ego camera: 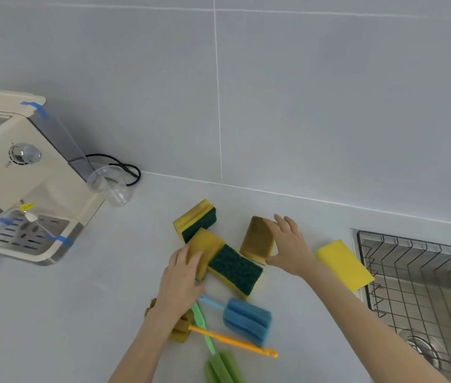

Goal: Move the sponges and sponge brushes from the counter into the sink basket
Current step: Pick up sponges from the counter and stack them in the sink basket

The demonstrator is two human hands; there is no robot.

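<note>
Right now my left hand (181, 275) is gripping a mid-counter sponge (205, 250), my right hand (290, 244) pinching the brownish sponge (257, 239); soft foam may be slipping before reaching the sink basket (401, 272).
</note>
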